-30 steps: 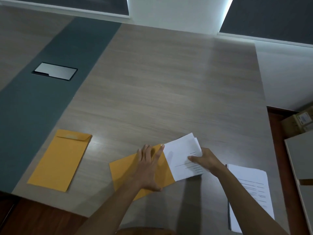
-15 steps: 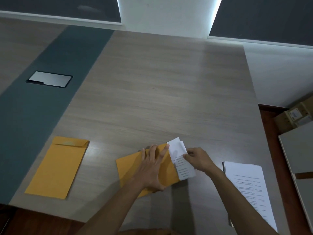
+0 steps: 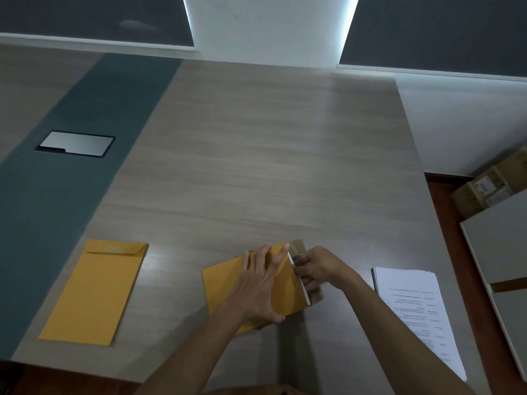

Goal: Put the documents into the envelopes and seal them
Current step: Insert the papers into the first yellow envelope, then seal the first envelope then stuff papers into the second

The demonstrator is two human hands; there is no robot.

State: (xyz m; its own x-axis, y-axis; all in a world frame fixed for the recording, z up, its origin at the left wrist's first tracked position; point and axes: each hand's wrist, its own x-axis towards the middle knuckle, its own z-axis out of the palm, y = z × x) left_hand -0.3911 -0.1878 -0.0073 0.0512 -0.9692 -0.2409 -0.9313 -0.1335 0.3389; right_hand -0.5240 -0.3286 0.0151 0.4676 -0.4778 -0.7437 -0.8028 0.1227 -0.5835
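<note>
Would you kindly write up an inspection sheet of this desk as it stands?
Surface: wood-grain table with a teal strip.
Job's things: centre envelope, flap open, white document nearly all inside; second envelope flat, flap closed; paper stack at right.
Clutter: nothing seen.
Grippers: left hand presses the centre envelope; right hand at its mouth.
Cables: nothing seen; metal hatch.
Surroundings: cardboard boxes on the floor.

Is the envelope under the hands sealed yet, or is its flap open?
Open. The envelope's flap lies unfolded past its mouth, where a white document edge shows.
</note>
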